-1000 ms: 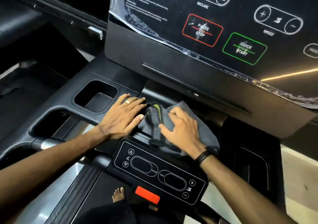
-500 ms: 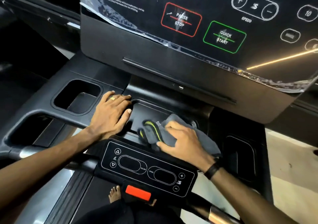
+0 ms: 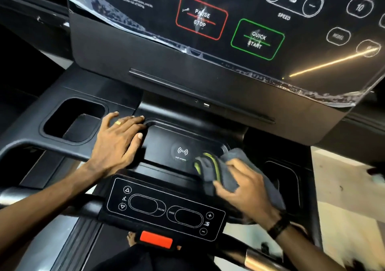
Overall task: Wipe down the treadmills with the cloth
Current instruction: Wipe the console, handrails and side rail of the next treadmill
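A grey cloth point(image 3: 227, 166) with a yellow-green edge lies bunched on the right part of the treadmill's black charging tray point(image 3: 166, 137). My right hand point(image 3: 243, 189) presses on it, fingers bent over the fabric. My left hand point(image 3: 118, 141) rests flat on the tray's left rim, fingers straight, a ring on one finger. The tray's wireless-charge symbol point(image 3: 182, 151) shows uncovered between my hands.
The tilted console screen point(image 3: 229, 26) with pause and quick-start buttons rises just behind the tray. A cup recess point(image 3: 73, 118) sits left, another recess point(image 3: 283, 179) right. A small control panel point(image 3: 164, 206) with a red tab point(image 3: 156, 239) lies in front. A bare foot point(image 3: 131, 238) shows below.
My right hand has slid the cloth rightward across the tray, uncovering the charge symbol. My left hand has stayed on the left rim. The camera view shifted slightly.
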A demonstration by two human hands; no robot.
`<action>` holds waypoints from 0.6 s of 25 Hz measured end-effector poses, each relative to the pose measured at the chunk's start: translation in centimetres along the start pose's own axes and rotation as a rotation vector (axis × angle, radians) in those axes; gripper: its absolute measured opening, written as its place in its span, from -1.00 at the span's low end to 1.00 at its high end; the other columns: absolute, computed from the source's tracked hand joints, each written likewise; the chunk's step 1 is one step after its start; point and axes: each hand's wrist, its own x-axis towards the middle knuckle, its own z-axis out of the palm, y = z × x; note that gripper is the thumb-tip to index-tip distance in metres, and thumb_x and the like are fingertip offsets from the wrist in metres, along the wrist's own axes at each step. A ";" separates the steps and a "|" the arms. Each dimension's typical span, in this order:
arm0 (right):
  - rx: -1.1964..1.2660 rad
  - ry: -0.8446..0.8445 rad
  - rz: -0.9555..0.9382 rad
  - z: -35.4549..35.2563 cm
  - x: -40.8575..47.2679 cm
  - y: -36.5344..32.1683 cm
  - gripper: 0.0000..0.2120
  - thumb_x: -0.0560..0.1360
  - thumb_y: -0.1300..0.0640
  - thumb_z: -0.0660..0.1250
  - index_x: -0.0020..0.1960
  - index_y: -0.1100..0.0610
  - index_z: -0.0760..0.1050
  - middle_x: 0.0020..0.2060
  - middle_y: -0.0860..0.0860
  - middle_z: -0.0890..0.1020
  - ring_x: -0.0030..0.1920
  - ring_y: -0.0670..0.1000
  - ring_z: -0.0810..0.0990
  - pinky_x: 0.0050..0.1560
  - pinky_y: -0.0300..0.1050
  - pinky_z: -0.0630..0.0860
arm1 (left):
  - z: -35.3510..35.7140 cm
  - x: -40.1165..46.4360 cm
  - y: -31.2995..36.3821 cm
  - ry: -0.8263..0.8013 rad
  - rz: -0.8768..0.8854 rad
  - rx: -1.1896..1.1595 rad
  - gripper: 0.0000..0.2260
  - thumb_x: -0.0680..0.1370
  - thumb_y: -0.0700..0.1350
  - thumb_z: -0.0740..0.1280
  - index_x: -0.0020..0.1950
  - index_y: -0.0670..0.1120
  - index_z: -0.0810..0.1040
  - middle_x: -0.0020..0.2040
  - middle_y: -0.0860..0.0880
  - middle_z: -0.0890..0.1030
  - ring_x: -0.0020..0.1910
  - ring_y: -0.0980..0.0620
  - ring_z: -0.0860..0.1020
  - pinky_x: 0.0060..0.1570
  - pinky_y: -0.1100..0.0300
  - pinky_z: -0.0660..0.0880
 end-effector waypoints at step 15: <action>-0.267 0.211 0.441 -0.2 4.2 3.9 -0.63 0.39 -0.13 0.34 0.01 0.13 0.58 -0.17 0.09 0.57 -0.15 0.23 0.62 -0.28 -0.01 0.53 | 0.1 0.1 0.3 -0.004 0.008 0.036 -0.57 0.61 0.01 0.07 0.15 -0.16 0.66 0.24 -0.13 0.64 0.19 -0.11 0.62 0.36 -0.12 0.21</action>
